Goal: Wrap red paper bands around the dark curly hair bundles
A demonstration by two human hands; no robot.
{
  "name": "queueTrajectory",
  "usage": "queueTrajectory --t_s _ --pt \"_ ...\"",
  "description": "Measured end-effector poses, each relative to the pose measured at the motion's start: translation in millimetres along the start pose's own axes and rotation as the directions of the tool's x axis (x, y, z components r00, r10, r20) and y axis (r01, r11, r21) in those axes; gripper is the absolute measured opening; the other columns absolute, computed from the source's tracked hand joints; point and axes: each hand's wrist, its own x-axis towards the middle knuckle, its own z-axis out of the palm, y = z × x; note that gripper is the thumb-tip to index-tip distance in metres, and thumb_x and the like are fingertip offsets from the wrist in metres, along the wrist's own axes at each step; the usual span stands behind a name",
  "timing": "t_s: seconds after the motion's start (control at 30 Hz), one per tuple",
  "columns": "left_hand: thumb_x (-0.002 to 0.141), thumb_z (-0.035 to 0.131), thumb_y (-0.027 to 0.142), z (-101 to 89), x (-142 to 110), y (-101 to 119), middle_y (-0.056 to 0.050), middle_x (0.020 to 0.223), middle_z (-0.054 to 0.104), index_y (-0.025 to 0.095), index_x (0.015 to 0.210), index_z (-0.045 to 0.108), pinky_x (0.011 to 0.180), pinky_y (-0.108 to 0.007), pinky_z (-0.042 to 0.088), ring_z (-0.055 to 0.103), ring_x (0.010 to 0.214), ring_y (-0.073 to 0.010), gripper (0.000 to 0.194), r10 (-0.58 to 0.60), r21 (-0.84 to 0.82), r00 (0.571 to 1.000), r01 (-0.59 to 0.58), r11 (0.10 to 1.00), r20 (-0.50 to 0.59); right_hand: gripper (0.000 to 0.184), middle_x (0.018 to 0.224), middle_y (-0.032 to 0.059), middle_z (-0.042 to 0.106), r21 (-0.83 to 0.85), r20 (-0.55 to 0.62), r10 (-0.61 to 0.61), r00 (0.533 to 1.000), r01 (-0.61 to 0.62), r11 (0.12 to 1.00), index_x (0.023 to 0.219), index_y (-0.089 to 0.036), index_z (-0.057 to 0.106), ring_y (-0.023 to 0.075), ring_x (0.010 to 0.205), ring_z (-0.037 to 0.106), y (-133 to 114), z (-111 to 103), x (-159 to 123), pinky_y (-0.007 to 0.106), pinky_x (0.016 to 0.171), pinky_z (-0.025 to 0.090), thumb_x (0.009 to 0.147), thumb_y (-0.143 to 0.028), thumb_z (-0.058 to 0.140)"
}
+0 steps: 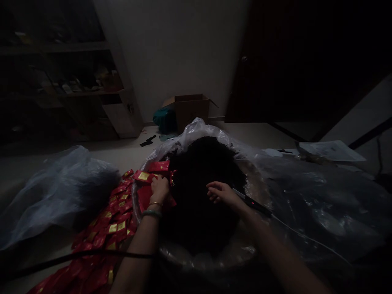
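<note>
Loose heap [202,188] in the lined tub [208,262], piled toward the far rim. A few packets [158,166] at the left rim, left hand [159,190] on them; packet pile [114,227] on the floor [251,135] outside that rim, running to the near left. Right hand [224,193] over the heap. Device [257,206] just right of it. Plastic bag [61,192] left of the pile, sheeting [324,196] right of the tub. Carton [192,111] behind the far rim, shelf unit [124,110] to its left.

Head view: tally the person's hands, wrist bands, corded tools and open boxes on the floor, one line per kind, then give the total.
Hands: 2 (left hand, right hand)
Wrist bands: 2 (gold band, green band)
Corded tool: 1
Open box: 1
Total: 6
</note>
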Motion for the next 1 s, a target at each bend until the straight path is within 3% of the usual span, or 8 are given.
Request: queueTrajectory --t_s 0.27,0.3,0.43,0.63,0.73,0.87,0.93,1.0 --pt "0.072 0.053 0.016 -11.2 9 -5 -0.011 0.092 0.069 0.015 0.093 0.068 0.076 -0.029 0.043 0.060 0.088 -0.0228 0.026 0.086 -0.387 0.993 -0.112 0.915 -0.085 0.013 0.066 -0.0013 0.061 -0.016 0.012 -0.022 1.000 0.022 1.000 0.089 -0.016 0.058 0.0082 0.052 0.059 3 -1 4 0.016 0.043 0.046 0.078 -0.023 0.061" --pt "0.070 0.056 0.017 -14.9 8 -4 -0.009 0.092 0.070 0.016 0.095 0.068 0.075 -0.029 0.045 0.061 0.087 -0.0220 0.028 0.097 -0.497 0.989 -0.139 0.856 -0.110 0.014 0.067 -0.0010 0.061 -0.014 0.013 -0.031 0.999 0.031 0.999 0.089 -0.016 0.058 0.0084 0.053 0.059 3 0 3 0.016 0.043 0.047 0.078 -0.025 0.061" --pt "0.054 0.074 0.024 -26.7 1 7 -0.006 0.086 0.069 0.014 0.088 0.068 0.072 -0.029 0.048 0.062 0.080 -0.0202 0.036 0.052 -0.925 0.981 -0.196 0.324 -0.189 0.027 0.077 0.0016 0.063 0.010 0.066 -0.103 0.993 0.102 0.995 0.097 -0.017 0.058 0.0095 0.057 0.060 5 11 -1 0.018 0.043 0.048 0.076 -0.033 0.064" --pt "0.053 0.078 0.030 -25.6 -17 41 -0.002 0.087 0.065 0.018 0.103 0.063 0.064 -0.022 0.048 0.061 0.075 -0.0133 0.054 0.069 -0.994 0.994 -0.090 0.067 -0.085 0.031 0.067 -0.0011 0.061 0.073 0.043 -0.155 0.987 0.152 0.986 0.095 -0.015 0.057 0.0091 0.050 0.058 9 27 -5 0.017 0.039 0.044 0.070 -0.031 0.067" --pt "0.053 0.079 0.034 -19.8 -24 52 -0.004 0.086 0.067 0.016 0.096 0.064 0.062 -0.024 0.050 0.063 0.074 -0.0162 0.050 0.182 -0.998 0.983 0.013 0.061 0.024 0.027 0.061 -0.0007 0.061 0.134 0.021 -0.147 0.989 0.143 0.981 0.089 -0.013 0.057 0.0090 0.047 0.058 7 26 -7 0.018 0.043 0.046 0.072 -0.034 0.064" --pt "0.056 0.076 0.043 -13.0 -27 57 -0.005 0.071 0.069 0.011 0.076 0.066 0.058 -0.026 0.050 0.062 0.061 -0.0160 0.038 0.303 -0.985 0.951 0.010 0.175 0.064 0.030 0.069 0.0032 0.064 0.082 0.094 -0.134 0.987 0.126 0.989 0.092 -0.012 0.058 0.0115 0.054 0.062 6 25 -9 0.020 0.046 0.048 0.075 -0.037 0.061" --pt "0.057 0.075 0.042 -11.7 -26 57 -0.004 0.066 0.068 0.011 0.073 0.067 0.055 -0.025 0.048 0.060 0.056 -0.0150 0.036 0.336 -0.969 0.941 -0.049 0.241 0.036 0.034 0.083 0.0061 0.065 -0.039 0.037 -0.206 0.978 0.207 0.978 0.102 -0.014 0.057 0.0131 0.062 0.063 8 25 -10 0.022 0.049 0.050 0.076 -0.036 0.060" --pt "0.058 0.073 0.040 -11.4 -27 56 -0.003 0.065 0.069 0.011 0.075 0.069 0.055 -0.024 0.047 0.059 0.056 -0.0151 0.034 0.404 -0.945 0.914 -0.106 0.309 0.029 0.045 0.107 0.0101 0.061 -0.216 -0.109 -0.382 0.918 0.354 0.910 0.116 -0.018 0.052 0.0154 0.074 0.062 8 24 -11 0.026 0.054 0.053 0.075 -0.032 0.062"
